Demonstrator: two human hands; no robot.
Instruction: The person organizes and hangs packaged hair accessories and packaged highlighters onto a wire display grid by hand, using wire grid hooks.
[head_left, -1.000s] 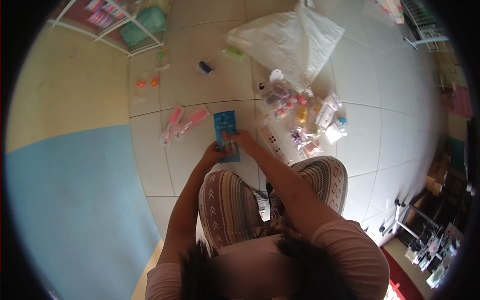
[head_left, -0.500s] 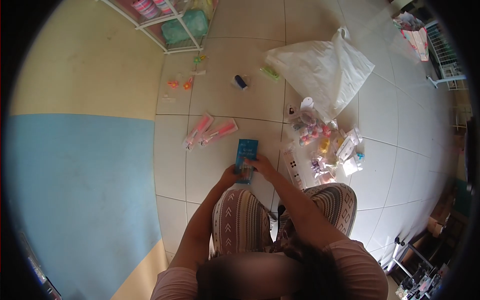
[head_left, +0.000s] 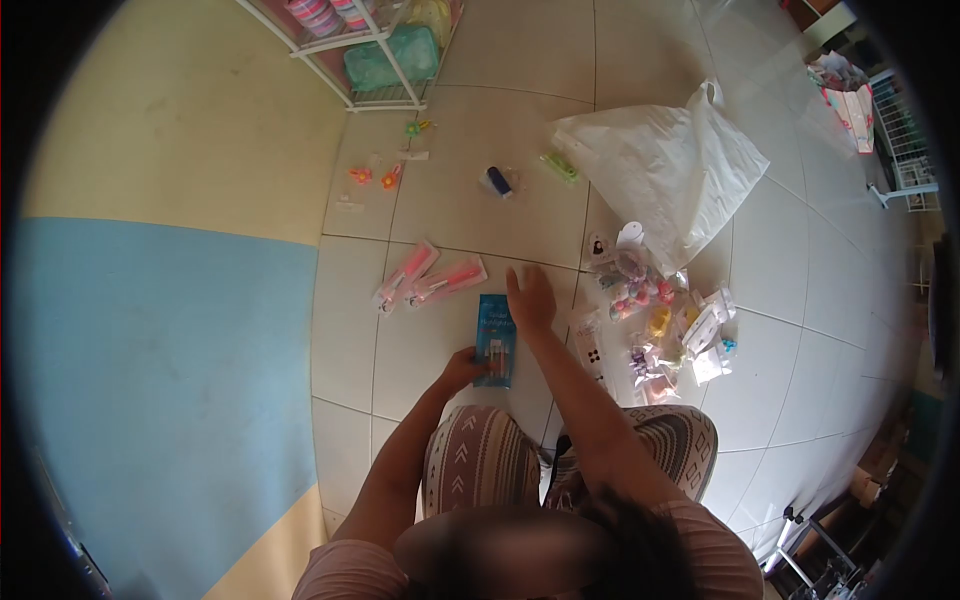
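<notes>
A blue packet (head_left: 496,325) with white print and a window of slim pale sticks is upright to my view, just in front of my knees. Gripping its lower left edge is my left hand (head_left: 464,370), fingers closed on it. My right hand (head_left: 533,300) is beside the packet's upper right, holding nothing, with fingers stretched forward and apart. Two clear packs with pink contents, a left one (head_left: 408,277) and a right one (head_left: 448,280), lie on the floor beyond the packet to the left.
A white plastic bag (head_left: 670,170) lies ahead right, above a pile of small packaged items (head_left: 660,322). Farther ahead are a dark blue item (head_left: 498,181), a green item (head_left: 561,168) and orange flower pieces (head_left: 390,178). A white rack (head_left: 390,103) stands by the wall (head_left: 170,330).
My right hand has let go of the packet and moved forward, its fingers now spread. The left hand keeps hold of the packet. The whole view has shifted slightly.
</notes>
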